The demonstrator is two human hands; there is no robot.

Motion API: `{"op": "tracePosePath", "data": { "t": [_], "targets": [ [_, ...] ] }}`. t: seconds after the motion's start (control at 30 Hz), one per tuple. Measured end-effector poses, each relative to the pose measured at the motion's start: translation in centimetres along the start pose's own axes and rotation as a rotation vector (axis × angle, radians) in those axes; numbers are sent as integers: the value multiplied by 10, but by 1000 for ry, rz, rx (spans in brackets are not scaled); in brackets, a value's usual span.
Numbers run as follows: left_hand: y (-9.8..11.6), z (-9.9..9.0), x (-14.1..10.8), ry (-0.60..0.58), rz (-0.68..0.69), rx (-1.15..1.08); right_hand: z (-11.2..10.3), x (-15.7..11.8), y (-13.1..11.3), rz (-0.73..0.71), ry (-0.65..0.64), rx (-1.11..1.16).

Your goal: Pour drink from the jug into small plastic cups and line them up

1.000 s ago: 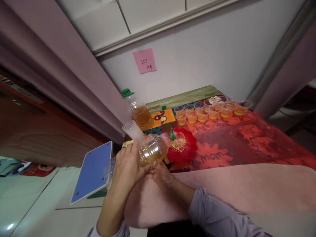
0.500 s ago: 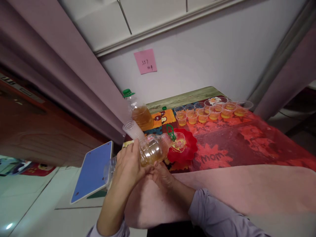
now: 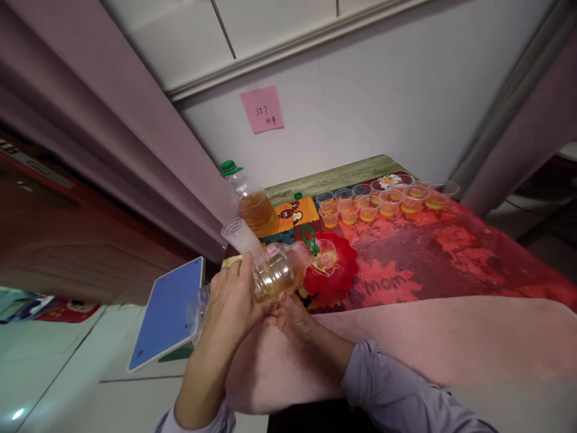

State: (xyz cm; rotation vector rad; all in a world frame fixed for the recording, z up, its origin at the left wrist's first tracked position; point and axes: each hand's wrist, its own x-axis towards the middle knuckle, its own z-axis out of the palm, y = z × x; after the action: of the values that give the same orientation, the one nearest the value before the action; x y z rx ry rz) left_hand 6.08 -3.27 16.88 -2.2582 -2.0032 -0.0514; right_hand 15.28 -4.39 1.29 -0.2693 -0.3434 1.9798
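Note:
Both my hands hold a clear plastic bottle [image 3: 277, 272] of amber liquid, tipped nearly level with its neck to the right. My left hand [image 3: 234, 297] wraps over its body, while my right hand [image 3: 293, 316] supports it from below. A green ring handle [image 3: 309, 239] hangs at the neck. Just beyond the mouth, a clear plastic cup [image 3: 326, 252] sits on a red scalloped plate [image 3: 345, 270]. Behind my left hand leans a stack of clear cups [image 3: 241, 236]. Whether liquid is flowing I cannot tell.
A larger green-capped bottle [image 3: 256, 207] stands at the back left, near a small green cap [image 3: 298, 195]. Rows of cups with amber liquid [image 3: 368, 208] stand at the back right of the patterned table cover [image 3: 428, 264]. A blue board [image 3: 166, 310] is at the left.
The whole view has shifted slightly. My hands keep the same grip, and the bottle stays tilted toward the cup on the red plate.

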Motion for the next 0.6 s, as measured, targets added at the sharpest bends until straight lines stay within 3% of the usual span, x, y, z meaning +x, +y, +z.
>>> {"op": "tracePosePath", "data": {
  "t": [0.6],
  "targets": [
    [3, 0, -1, -20, 11, 38, -3, 1, 1, -13, 9, -27]
  ]
}}
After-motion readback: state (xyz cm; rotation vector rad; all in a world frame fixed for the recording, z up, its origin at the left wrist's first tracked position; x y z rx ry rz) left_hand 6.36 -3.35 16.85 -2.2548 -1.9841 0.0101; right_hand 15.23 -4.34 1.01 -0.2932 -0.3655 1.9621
